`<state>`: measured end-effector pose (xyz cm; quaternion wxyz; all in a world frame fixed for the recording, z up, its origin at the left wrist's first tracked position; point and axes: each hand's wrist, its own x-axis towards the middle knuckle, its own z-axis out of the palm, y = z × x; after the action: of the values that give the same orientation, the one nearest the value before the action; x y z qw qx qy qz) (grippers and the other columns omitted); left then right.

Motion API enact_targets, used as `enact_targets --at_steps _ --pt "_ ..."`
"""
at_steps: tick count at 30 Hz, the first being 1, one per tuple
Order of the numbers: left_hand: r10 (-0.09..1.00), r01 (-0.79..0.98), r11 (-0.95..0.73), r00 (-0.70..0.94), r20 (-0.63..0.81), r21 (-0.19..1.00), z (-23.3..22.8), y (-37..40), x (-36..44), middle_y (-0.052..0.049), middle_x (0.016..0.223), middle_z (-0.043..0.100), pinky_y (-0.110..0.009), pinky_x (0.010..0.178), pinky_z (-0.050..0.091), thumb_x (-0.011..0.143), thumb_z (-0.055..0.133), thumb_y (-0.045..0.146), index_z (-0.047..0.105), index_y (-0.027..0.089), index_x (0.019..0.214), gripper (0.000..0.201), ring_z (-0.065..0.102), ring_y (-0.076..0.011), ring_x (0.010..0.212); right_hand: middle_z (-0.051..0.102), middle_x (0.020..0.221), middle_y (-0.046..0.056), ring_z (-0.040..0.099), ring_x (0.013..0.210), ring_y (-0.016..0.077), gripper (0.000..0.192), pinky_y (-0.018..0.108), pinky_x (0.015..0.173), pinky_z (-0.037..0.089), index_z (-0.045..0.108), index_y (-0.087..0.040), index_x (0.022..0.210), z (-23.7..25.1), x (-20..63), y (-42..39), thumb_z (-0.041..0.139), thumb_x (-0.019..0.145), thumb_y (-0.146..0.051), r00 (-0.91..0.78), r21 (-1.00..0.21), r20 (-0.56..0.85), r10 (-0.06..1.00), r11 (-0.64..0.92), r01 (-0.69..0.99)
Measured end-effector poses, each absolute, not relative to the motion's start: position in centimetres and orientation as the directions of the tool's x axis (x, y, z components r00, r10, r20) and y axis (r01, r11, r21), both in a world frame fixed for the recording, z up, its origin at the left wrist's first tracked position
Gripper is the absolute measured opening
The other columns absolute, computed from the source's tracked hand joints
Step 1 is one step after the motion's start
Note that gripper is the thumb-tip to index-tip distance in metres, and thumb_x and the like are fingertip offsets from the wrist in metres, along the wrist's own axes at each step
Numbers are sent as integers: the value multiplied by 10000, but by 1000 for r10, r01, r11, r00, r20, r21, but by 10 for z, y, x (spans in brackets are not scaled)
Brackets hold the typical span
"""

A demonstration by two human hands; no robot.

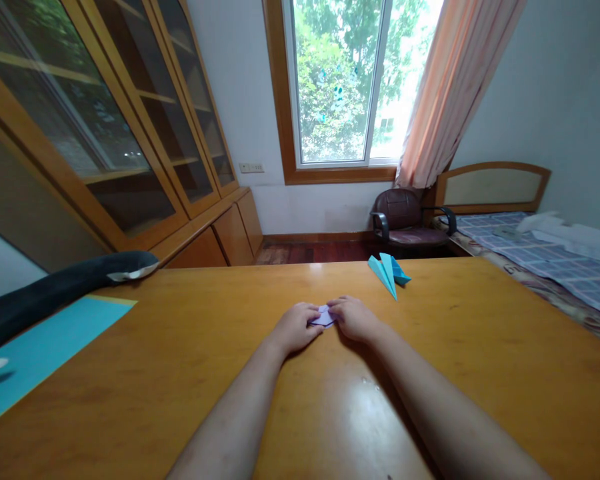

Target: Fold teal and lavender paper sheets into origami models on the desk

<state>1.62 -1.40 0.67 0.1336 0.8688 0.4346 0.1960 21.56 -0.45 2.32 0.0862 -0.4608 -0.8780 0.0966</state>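
Lilac folded paper [323, 316], pinched flat between both hands' fingers [316, 316].

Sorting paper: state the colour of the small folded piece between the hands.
Pale purple folded paper piece, clearest in the head view.

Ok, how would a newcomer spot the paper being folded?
Start at the wooden table below the window. Near its middle, the left hand and right hand meet over a small purple paper. The neighbouring folded paper is turquoise and untouched.
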Motion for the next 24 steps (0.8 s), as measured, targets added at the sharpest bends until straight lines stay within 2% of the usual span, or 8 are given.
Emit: enact_targets --at_steps 7,12,17,24 --pt "834 742 -551 506 221 381 2 -12 21 -59 1053 677 -301 892 431 773 641 369 729 213 876 206 584 -212 976 649 990 98 516 964 206 217 291 857 365 725 -178 856 17 209 -8 517 822 -230 -563 -219 149 813 582 783" --pt "849 749 -527 482 215 402 2 -11 20 -52 1016 686 -282 847 438 797 606 376 737 213 822 210 593 -200 938 646 889 74 545 847 168 186 250 774 387 714 -162 797 11 211 -6 552 805 -253 -561 -315 189 806 591 743" --pt "875 752 -484 429 225 448 3 -9 20 -49 939 702 -265 793 438 855 526 373 747 209 834 276 611 -178 861 644 828 60 547 768 149 221 240 700 383 714 -165 768 4 215 1 545 833 -293 -433 -409 187 882 471 782" --pt "898 786 -439 369 239 436 0 -4 24 -51 864 704 -263 729 421 850 540 323 734 192 743 257 608 -166 798 637 805 54 538 776 154 219 243 705 370 697 -175 744 -4 208 3 549 836 -308 -326 -379 200 924 379 844"
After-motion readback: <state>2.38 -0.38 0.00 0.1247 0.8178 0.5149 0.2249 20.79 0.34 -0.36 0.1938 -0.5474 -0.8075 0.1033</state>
